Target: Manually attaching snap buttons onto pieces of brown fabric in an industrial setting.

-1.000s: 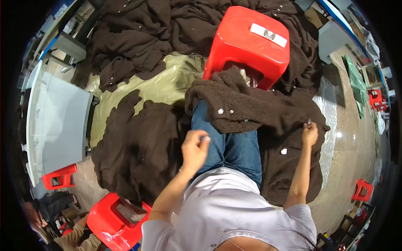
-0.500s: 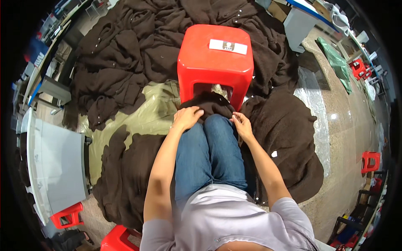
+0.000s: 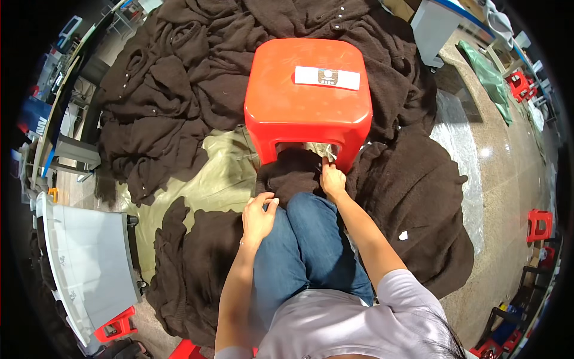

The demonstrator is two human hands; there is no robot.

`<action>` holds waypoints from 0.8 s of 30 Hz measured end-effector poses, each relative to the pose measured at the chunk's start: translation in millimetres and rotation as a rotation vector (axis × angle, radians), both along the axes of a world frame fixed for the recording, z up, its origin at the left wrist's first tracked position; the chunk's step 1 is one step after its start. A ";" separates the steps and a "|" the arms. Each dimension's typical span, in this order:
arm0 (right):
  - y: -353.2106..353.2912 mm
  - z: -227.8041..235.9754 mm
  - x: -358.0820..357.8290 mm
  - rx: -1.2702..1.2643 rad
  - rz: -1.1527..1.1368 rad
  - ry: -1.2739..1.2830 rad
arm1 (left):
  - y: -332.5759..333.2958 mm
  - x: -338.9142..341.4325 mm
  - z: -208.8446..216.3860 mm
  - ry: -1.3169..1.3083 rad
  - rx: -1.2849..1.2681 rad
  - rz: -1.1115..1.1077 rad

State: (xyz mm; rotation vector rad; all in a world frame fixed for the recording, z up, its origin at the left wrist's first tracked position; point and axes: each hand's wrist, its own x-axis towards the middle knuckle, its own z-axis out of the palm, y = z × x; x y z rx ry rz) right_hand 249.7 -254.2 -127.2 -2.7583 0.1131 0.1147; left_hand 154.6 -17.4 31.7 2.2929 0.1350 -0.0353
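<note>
Fuzzy brown knitwear (image 3: 173,78) sprawled from ten to one o'clock; a glossy red stool (image 3: 308,105) stood at twelve. Between stool and knees (image 3: 311,214), one bunched garment (image 3: 290,179) looked limp and light, best held by a fold. Right hand (image 3: 333,179) was at its two-o'clock edge, grip unclear; left hand's (image 3: 259,221) fingers were open.

Right hand (image 3: 333,179): touches edge of dark brown knit garment (image 3: 290,176). Left hand (image 3: 259,219), fingers bent: sits by blue jeans (image 3: 275,257). Red plastic stool (image 3: 308,107), white label (image 3: 347,79) on seat: stands beyond both hands.
</note>
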 end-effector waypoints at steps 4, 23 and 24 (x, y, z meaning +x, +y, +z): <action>8.4 25.7 -13.3 0.159 0.015 -0.058 | 3.4 16.2 -3.4 0.042 -0.010 -0.027; -4.9 319.9 -99.3 0.461 0.880 -0.452 | -21.2 49.3 84.8 -0.204 0.175 -0.843; -5.3 325.2 -101.4 0.463 0.888 -0.455 | -8.7 55.6 70.6 -0.164 0.245 -0.845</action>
